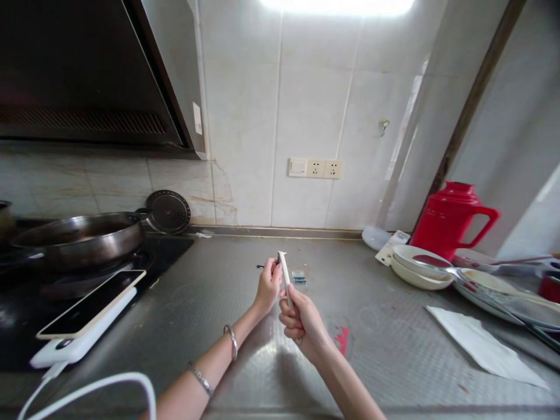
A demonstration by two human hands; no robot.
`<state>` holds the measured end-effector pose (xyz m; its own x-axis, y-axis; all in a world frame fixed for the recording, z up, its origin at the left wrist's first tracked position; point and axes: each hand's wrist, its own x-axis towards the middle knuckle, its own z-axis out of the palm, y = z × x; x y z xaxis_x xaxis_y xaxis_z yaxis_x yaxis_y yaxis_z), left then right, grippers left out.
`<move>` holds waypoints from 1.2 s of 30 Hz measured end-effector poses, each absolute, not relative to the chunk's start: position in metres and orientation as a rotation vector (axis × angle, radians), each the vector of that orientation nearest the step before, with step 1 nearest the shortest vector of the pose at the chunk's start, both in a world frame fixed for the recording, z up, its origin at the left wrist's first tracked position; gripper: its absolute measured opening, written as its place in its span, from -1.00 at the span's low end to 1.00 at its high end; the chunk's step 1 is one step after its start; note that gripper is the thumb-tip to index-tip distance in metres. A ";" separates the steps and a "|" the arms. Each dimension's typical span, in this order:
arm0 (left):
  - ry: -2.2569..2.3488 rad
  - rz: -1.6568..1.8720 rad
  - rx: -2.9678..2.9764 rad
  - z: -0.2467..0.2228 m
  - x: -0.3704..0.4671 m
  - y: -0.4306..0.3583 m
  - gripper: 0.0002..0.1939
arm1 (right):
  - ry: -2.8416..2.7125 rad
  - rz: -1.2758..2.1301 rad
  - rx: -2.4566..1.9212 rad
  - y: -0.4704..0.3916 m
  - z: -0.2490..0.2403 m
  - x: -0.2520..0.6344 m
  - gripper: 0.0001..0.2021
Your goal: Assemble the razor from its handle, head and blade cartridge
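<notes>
A slim whitish handled tool (284, 273) stands nearly upright above the middle of the metal counter. My right hand (301, 318) is closed around its lower part. My left hand (268, 286) is closed near the tool's top, fingers pinched at a small dark piece by its head; that piece is too small to make out. A small dark item shows just left of my left fingers. Right behind the tool, a small clear packet (299, 277) with dark stripes lies on the counter (227, 262).
At left are a stove with a large pan (83, 236), a phone (94, 303) on a white power bank (87, 332) and a white cable (109, 382). To the right are a red jug (448, 219), stacked dishes (422, 277) and a white paper (485, 344).
</notes>
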<state>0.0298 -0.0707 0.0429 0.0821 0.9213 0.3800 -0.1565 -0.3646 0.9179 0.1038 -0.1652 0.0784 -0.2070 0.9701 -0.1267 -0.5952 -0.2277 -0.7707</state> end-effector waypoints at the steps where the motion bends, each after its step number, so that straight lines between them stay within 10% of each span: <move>1: 0.817 1.466 1.426 0.043 0.030 -0.071 -0.81 | -0.697 1.699 -0.736 -0.166 0.080 0.104 -0.59; 22: 0.787 1.471 1.392 0.044 0.029 -0.069 -0.76 | -0.585 1.703 -0.701 -0.167 0.076 0.097 -0.63; 36: 0.875 1.331 0.956 0.049 0.030 -0.064 -0.74 | -1.492 0.320 -1.596 -0.062 0.086 0.179 -0.55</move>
<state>0.0295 -0.0638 0.0491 0.0566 0.9982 0.0217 -0.3763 0.0012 0.9265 0.1785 -0.0622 0.0860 0.2381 0.8954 0.3761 0.6627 0.1333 -0.7369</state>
